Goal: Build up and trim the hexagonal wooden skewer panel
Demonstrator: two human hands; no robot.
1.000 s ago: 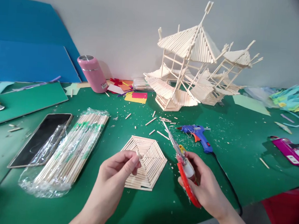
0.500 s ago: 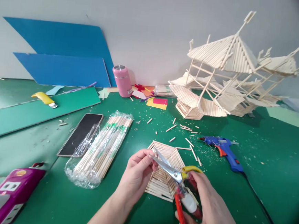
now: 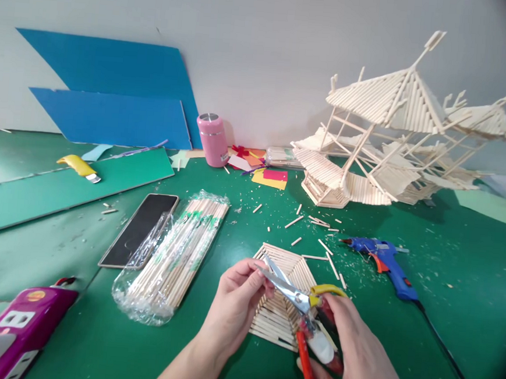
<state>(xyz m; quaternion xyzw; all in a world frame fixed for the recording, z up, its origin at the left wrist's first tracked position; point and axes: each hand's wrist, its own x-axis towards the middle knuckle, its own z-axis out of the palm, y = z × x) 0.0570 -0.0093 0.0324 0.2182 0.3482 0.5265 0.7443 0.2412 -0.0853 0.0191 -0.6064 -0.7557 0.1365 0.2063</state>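
Observation:
In the head view my right hand (image 3: 354, 349) grips scissors (image 3: 292, 295) with one yellow and one red handle. Their blades are parted and point up-left, the tips at the fingers of my left hand (image 3: 238, 296). Thumb and fingers of that hand are pinched together; whatever is between them is too small or hidden to make out. Beneath both hands lies a flat panel of wooden sticks (image 3: 268, 325), glued in angled rows, partly covered by the hands and scissors. Loose cut stick pieces (image 3: 294, 222) are scattered just beyond it.
On the right rests a blue glue gun (image 3: 387, 261) with its cord. A stick-built pavilion model (image 3: 369, 158) stands behind. Leftward are bagged sticks (image 3: 182, 248), a phone (image 3: 140, 227), a purple power strip (image 3: 28, 318) and a yellow cutter (image 3: 77, 165). A pink flask (image 3: 213, 142) stands near the wall.
The whole view has shifted slightly, so things sit a little further right and lower. Both hands keep nearly the same pose, with the scissor blades still parted at the left fingertips.

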